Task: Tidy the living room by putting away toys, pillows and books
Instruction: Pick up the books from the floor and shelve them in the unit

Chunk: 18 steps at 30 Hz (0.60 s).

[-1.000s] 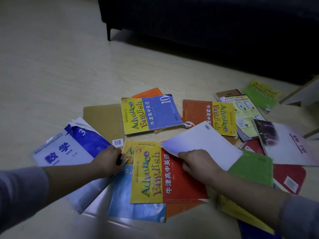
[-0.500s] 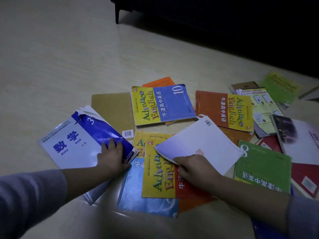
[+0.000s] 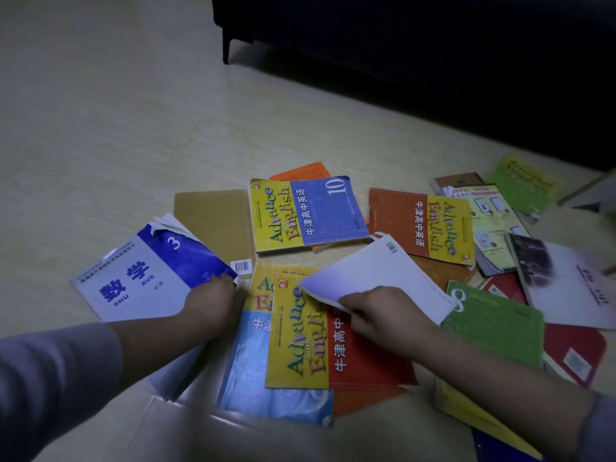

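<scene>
On the living-room floor [image 3: 100, 128], a left hand [image 3: 213, 301] grips the corner of a maths book [image 3: 133, 281] while the right hand [image 3: 376, 315] pinches the near edge of a white book [image 3: 383, 268]. Stacking both squarely, spines aligned, probably serves best. At least sixteen books lie scattered and overlapping before one dark sofa [image 3: 400, 45]; no toys or pillows show.

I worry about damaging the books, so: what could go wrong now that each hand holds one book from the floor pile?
The maths book has a cover already torn at a corner; the left hand gripping its edge might tear it further. The right hand holds the white book near one corner only, so it could bend or slip.
</scene>
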Tool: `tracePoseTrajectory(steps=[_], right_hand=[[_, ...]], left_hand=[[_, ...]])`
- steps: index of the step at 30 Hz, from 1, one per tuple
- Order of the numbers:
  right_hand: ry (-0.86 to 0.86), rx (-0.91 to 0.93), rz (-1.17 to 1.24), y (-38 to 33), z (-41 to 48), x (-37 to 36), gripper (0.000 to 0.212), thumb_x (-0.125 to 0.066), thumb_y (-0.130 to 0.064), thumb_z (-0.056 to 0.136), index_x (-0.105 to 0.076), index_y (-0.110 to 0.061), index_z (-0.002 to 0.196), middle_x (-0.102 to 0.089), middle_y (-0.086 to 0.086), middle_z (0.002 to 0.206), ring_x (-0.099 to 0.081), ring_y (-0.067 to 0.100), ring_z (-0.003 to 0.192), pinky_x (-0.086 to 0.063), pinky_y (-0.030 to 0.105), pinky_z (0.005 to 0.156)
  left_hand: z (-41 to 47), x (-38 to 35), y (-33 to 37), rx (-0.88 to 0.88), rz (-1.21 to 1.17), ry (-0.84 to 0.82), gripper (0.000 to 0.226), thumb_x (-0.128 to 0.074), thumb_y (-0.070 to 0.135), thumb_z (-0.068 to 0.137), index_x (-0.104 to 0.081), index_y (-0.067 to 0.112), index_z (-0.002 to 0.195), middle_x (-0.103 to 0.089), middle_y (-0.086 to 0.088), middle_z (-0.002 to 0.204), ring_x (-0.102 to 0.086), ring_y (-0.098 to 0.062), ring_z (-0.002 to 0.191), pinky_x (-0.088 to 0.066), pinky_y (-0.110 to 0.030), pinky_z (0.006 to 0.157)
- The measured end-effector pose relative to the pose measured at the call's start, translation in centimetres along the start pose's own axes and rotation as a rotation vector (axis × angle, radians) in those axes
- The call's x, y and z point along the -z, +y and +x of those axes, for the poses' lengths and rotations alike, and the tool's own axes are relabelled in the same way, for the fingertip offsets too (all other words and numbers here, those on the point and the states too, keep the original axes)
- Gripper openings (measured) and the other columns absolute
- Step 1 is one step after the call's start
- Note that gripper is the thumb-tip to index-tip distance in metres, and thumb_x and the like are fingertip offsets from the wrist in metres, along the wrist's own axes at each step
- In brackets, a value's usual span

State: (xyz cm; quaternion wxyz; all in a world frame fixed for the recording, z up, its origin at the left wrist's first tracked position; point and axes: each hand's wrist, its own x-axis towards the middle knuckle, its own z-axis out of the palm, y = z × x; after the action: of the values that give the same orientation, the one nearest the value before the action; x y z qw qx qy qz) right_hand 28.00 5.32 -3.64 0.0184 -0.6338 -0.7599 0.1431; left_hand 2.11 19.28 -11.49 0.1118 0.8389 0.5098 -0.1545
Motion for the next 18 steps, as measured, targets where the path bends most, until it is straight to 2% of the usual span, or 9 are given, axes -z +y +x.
tracePoseTrajectory(steps=[3,6,7,9,11,13,16,18], right_hand=[[0.084,0.012,-0.074,0.6,-0.1,4.1,0.032,-0.042,-0.035,0.083,-0.067,-0.021,0.098,-0.071,0.004,0.090,-0.063,0.025,0.084,-0.045,0.033,0.061],[0.174,0.005,-0.158,1.1,-0.1,7.7,0.028,-0.046,-0.035,0.087,-0.067,-0.021,0.099,-0.071,0.005,0.087,-0.064,0.028,0.081,-0.039,0.032,0.056],[0.195,-0.019,-0.173,1.3,-0.1,8.7,0.030,-0.042,-0.037,0.087,-0.067,-0.021,0.097,-0.071,0.005,0.085,-0.064,0.030,0.080,-0.038,0.032,0.055],[0.253,-0.083,-0.180,1.4,-0.8,11.4,0.036,-0.035,-0.038,0.084,-0.066,-0.021,0.094,-0.070,0.005,0.082,-0.063,0.032,0.080,-0.040,0.033,0.055],[0.312,-0.153,-0.138,1.8,-1.2,13.4,0.026,-0.046,-0.025,0.084,-0.067,-0.020,0.099,-0.071,0.005,0.089,-0.063,0.032,0.084,-0.047,0.037,0.061],[0.398,-0.213,-0.088,2.1,-1.7,15.6,0.030,-0.054,-0.012,0.083,-0.067,-0.019,0.109,-0.072,0.005,0.100,-0.063,0.032,0.093,-0.051,0.039,0.067],[0.483,-0.265,-0.031,2.5,-2.0,18.2,0.031,-0.054,-0.009,0.084,-0.068,-0.021,0.109,-0.072,0.006,0.104,-0.066,0.033,0.096,-0.052,0.042,0.073],[0.527,-0.304,0.013,2.6,-2.2,20.0,0.036,-0.053,-0.004,0.084,-0.070,-0.020,0.111,-0.072,0.005,0.110,-0.065,0.030,0.103,-0.053,0.043,0.079]], left_hand=[[-0.3,2.9,0.1,0.028,0.032,0.098,0.022,-0.040,0.010,0.096,-0.048,0.006,0.117,-0.061,-0.009,0.108,-0.063,-0.024,0.093,-0.049,-0.032,0.068],[-0.5,6.5,0.7,0.002,-0.051,0.176,0.018,-0.047,0.008,0.090,-0.048,0.005,0.108,-0.053,-0.003,0.081,-0.055,-0.024,0.071,-0.033,-0.028,0.049],[-0.6,7.9,1.1,0.005,-0.102,0.203,0.019,-0.051,0.009,0.087,-0.048,0.004,0.106,-0.048,-0.003,0.076,-0.050,-0.024,0.067,-0.029,-0.027,0.048],[-1.1,11.1,2.1,-0.006,-0.197,0.323,0.021,-0.052,0.008,0.084,-0.051,0.005,0.105,-0.053,-0.008,0.079,-0.054,-0.030,0.072,-0.031,-0.027,0.055],[-1.1,13.3,2.9,-0.007,-0.299,0.435,0.023,-0.047,0.007,0.085,-0.050,0.007,0.107,-0.062,-0.016,0.091,-0.061,-0.037,0.082,-0.033,-0.030,0.059],[-1.2,15.4,3.8,-0.046,-0.372,0.508,0.023,-0.044,0.011,0.088,-0.045,0.010,0.111,-0.064,-0.017,0.091,-0.062,-0.039,0.084,-0.034,-0.031,0.059],[-1.6,17.8,5.3,-0.105,-0.424,0.596,0.022,-0.041,0.020,0.094,-0.044,0.016,0.115,-0.064,-0.013,0.090,-0.062,-0.037,0.083,-0.034,-0.031,0.060],[-1.9,19.4,6.4,-0.114,-0.406,0.651,0.024,-0.042,0.016,0.092,-0.045,0.016,0.116,-0.064,-0.012,0.092,-0.062,-0.037,0.083,-0.032,-0.031,0.060]])
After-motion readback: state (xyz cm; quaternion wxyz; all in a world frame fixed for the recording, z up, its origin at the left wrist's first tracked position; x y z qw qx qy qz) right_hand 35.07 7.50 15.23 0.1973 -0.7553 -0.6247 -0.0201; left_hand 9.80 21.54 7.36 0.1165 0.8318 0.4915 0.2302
